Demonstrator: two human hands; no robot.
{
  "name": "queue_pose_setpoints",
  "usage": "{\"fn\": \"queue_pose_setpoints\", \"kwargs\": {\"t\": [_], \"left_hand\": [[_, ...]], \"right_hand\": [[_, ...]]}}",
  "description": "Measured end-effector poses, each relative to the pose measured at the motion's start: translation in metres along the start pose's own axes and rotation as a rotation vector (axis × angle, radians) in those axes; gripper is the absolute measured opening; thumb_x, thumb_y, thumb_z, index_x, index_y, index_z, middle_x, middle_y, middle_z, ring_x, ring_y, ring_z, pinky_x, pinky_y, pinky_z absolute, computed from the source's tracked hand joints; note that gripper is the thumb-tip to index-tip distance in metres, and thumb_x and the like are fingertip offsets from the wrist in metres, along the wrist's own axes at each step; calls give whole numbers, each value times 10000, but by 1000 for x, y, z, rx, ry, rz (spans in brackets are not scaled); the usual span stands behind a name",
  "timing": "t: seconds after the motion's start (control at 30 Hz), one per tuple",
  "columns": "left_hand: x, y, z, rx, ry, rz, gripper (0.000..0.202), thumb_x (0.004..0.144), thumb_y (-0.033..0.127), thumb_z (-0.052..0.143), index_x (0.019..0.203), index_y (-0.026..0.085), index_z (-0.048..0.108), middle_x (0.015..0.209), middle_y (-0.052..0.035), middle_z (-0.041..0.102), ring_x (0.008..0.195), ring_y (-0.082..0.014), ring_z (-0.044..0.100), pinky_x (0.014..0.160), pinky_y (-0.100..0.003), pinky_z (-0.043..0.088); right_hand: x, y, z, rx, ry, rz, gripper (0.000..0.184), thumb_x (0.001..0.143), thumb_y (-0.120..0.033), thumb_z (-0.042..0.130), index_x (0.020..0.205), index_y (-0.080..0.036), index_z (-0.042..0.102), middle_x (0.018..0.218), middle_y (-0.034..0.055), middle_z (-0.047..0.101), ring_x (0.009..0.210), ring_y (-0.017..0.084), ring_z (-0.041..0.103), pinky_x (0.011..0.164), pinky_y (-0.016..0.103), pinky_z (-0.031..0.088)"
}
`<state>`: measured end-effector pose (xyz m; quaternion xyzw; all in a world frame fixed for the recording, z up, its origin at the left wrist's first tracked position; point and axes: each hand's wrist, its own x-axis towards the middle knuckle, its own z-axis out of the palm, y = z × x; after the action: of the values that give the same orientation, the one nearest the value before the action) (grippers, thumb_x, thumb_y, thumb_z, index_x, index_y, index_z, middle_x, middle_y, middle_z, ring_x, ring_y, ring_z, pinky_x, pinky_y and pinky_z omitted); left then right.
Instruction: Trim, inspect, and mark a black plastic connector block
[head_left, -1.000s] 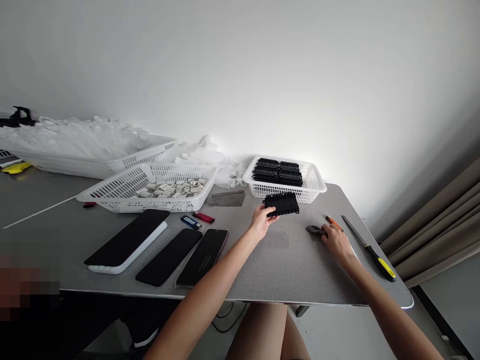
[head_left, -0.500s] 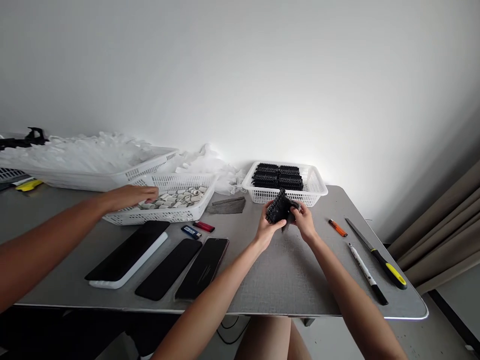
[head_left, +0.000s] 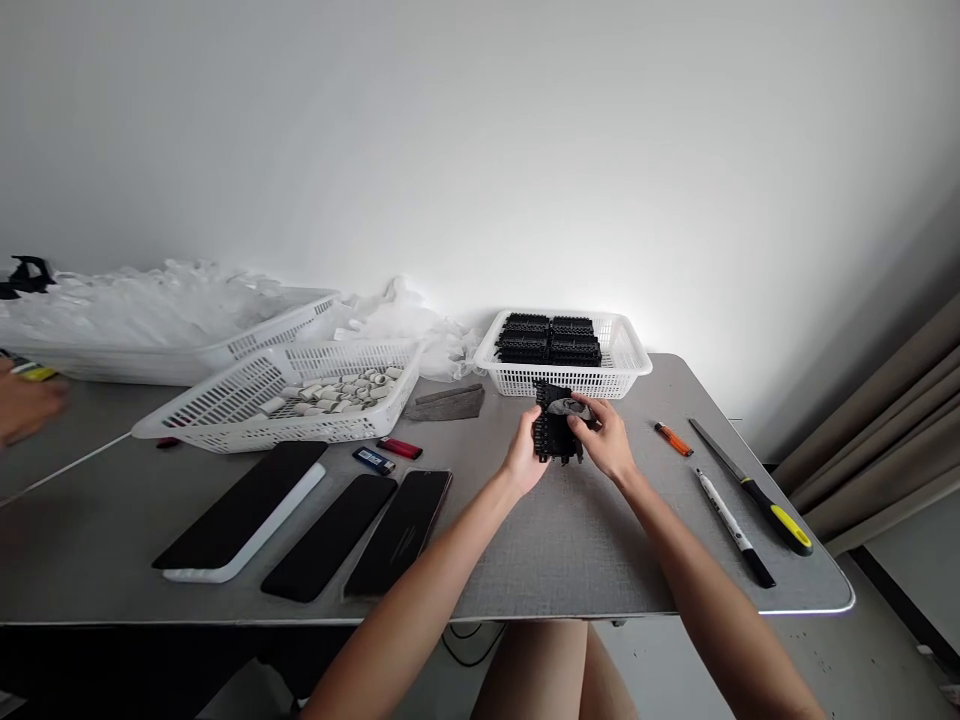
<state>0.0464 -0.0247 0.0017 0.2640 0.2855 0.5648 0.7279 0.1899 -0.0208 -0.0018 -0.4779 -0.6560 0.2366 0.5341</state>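
Observation:
My left hand (head_left: 526, 450) grips the left edge of a black toothed plastic part (head_left: 555, 440), held up over the table in front of the basket. Fingers of my right hand (head_left: 604, 436) are closed on a small grey sheet (head_left: 568, 407) and press it against the face of that part. Whether the sheet is cloth or sandpaper I cannot tell. Just behind, a white basket (head_left: 637, 362) holds several similar black parts (head_left: 551, 345) in stacked rows. Another grey sheet (head_left: 448, 403) lies folded on the table to the left.
A white basket of short pale tubes (head_left: 349, 388) stands left, with a big basket of clear plastic bags (head_left: 172, 300) behind. Phones (head_left: 330, 538), lighters (head_left: 373, 461), an orange lighter (head_left: 673, 440), a marker (head_left: 735, 525) and a file (head_left: 750, 485) lie about. A co-worker's hand (head_left: 30, 400) is far left.
The black part has turned its flat face toward me, and the grey sheet now lies against it. The co-worker's hand has left the tube basket and moved far left, holding something yellow and black.

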Motion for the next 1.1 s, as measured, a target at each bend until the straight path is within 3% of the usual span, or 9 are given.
{"fn": "queue_pose_setpoints", "kwargs": {"t": [0.13, 0.23, 0.33, 0.5, 0.73, 0.9, 1.1], "left_hand": [[-2, 8, 1, -61, 16, -12, 356, 902, 428, 510, 940, 144, 722, 873, -78, 760, 903, -235, 704, 793, -331, 558], [-5, 10, 3, -57, 36, -32, 364, 914, 457, 528, 950, 156, 728, 874, -66, 763, 885, -215, 708, 811, -316, 557], [-8, 10, 5, -52, -9, -75, 449, 929, 545, 520, 1043, 163, 724, 998, -85, 766, 985, -212, 702, 908, -321, 541], [-10, 5, 6, -25, -97, -100, 520, 936, 587, 483, 1072, 146, 725, 1038, -107, 762, 1030, -217, 701, 943, -330, 542], [-8, 4, 5, -84, 6, -28, 479, 993, 499, 414, 959, 153, 744, 894, -73, 774, 925, -191, 726, 891, -316, 570], [-6, 5, 6, -113, 47, -12, 459, 1001, 467, 412, 986, 153, 747, 910, -63, 779, 877, -175, 729, 884, -301, 569], [0, 14, -4, -134, 117, 33, 436, 979, 491, 461, 947, 167, 751, 908, -44, 780, 784, -152, 718, 803, -275, 573]], "right_hand": [[2, -3, -6, 104, 176, 45, 350, 856, -496, 613, 949, -183, 741, 990, 90, 733, 888, 209, 661, 783, 334, 520], [5, -3, -15, 169, 334, 88, 416, 841, -473, 635, 1119, -168, 688, 949, 83, 737, 777, 180, 661, 707, 311, 522], [8, -5, -22, 184, 377, 83, 553, 808, -434, 680, 1278, -153, 606, 953, 84, 738, 682, 153, 634, 642, 293, 510], [4, -10, -16, -30, 211, -42, 352, 868, -428, 616, 1054, -159, 750, 929, 88, 741, 785, 192, 658, 733, 327, 527], [-5, -10, -3, -202, 90, -237, 369, 948, -239, 479, 1253, -214, 686, 1054, 101, 678, 901, 197, 661, 806, 328, 543], [-6, -7, -3, -269, 31, -253, 424, 883, -129, 496, 1248, -222, 690, 1074, 95, 670, 924, 204, 664, 842, 325, 538], [-14, -10, 0, -300, -92, -242, 382, 865, -117, 535, 1192, -208, 711, 1013, 86, 674, 846, 182, 671, 771, 290, 532]]}}
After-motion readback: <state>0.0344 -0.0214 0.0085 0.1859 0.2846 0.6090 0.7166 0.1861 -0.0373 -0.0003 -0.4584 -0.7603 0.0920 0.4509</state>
